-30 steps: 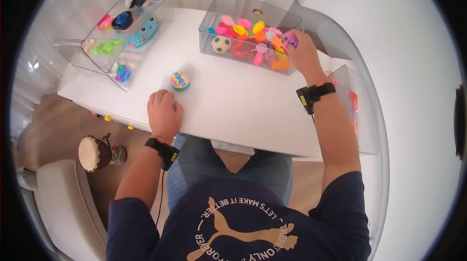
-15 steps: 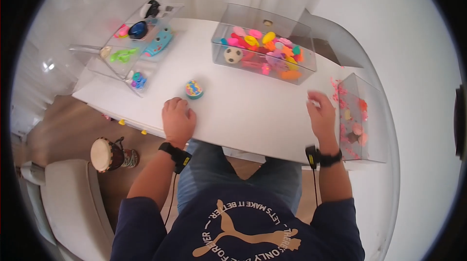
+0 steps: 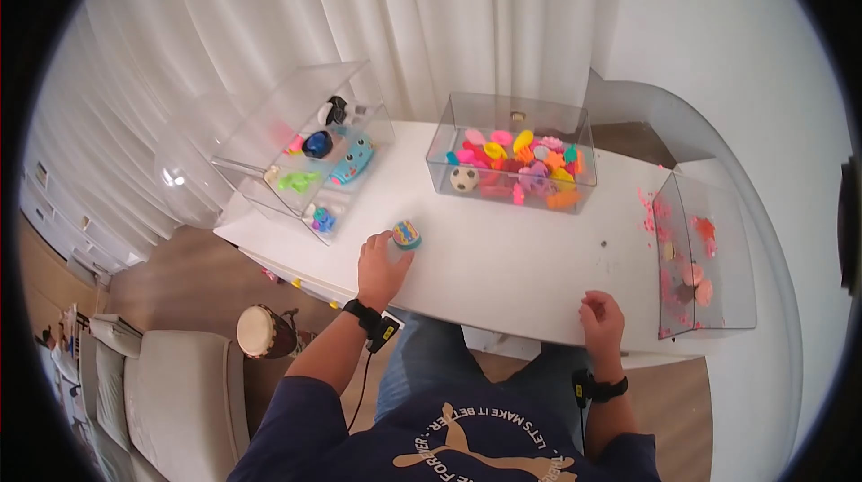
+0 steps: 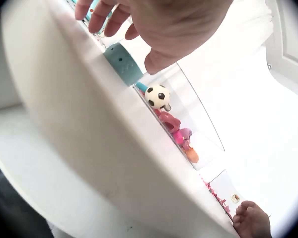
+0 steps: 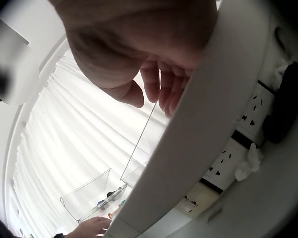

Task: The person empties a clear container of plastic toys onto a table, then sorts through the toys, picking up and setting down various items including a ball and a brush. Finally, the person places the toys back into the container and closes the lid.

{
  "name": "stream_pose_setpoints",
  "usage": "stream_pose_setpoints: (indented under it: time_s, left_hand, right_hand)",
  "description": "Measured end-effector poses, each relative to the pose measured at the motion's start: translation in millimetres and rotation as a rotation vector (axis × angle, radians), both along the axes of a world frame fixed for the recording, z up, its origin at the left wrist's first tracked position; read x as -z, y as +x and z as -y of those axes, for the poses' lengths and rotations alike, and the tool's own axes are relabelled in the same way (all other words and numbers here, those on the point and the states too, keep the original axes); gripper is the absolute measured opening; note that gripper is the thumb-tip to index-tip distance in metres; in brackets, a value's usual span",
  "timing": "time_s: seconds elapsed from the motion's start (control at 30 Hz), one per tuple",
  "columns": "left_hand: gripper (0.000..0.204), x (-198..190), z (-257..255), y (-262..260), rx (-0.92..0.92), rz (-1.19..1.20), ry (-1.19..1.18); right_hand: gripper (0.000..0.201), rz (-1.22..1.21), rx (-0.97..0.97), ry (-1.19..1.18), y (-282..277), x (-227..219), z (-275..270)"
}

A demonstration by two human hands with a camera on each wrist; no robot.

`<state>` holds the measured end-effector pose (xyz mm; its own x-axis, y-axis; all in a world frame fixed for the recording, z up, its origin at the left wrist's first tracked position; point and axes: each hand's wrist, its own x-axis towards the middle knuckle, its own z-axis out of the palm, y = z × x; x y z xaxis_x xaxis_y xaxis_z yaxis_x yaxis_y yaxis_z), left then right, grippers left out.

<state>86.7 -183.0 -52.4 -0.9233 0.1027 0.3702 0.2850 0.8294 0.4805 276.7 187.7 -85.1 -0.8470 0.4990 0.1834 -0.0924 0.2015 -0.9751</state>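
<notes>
My left hand (image 3: pixel 382 268) reaches over the left part of the white table (image 3: pixel 503 271). Its fingers and thumb are spread beside a small round teal container (image 3: pixel 407 234) with a colourful patterned top. In the left wrist view the container's teal side (image 4: pixel 123 63) shows close below the thumb, and the fingers are relaxed. My right hand (image 3: pixel 602 320) is at the table's front edge, near the right side. Its fingers hang loosely curled with nothing between them, as the right wrist view also shows.
A clear bin (image 3: pixel 437 159) of bright toys and a small football (image 3: pixel 464 179) stands at the back. Another clear bin (image 3: pixel 260 197) with toys stands left; a third (image 3: pixel 729 302), with pink pieces, stands right. A drum (image 3: pixel 259 332) is on the floor.
My right hand has left the toy bin, where it was at a purple toy, and come back to the front edge. My left hand has moved forward to the teal container. The head view has shifted.
</notes>
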Motion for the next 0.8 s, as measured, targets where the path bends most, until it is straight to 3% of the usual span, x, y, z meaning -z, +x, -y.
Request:
stream_pose_setpoints:
  time_s: [0.13,0.27,0.53,0.63,0.73,0.8]
  left_hand:
    - [0.063,-20,-6,-20,-0.044,0.031,-0.050]
    - [0.070,-41,-21,-26,-0.072,0.207,-0.141]
    - [0.068,-11,-17,-57,0.005,0.256,-0.317]
    - [0.063,1,-2,-81,0.125,0.266,-0.241]
    - [0.058,-51,-20,-81,0.178,0.599,0.147]
    - [0.055,-72,-30,-89,0.244,0.519,0.226]
  right_hand:
    - [0.018,-0.013,-0.005,0.108,-1,-5,4]
    - [0.016,-0.056,-0.017,0.141,1,-7,6]
    - [0.014,-0.065,-0.021,0.183,4,-18,8]
    - [0.013,-0.074,-0.033,0.163,4,-15,7]
    - [0.013,-0.062,-0.040,0.149,5,-16,8]
    - [0.013,-0.061,-0.032,0.133,5,-15,8]
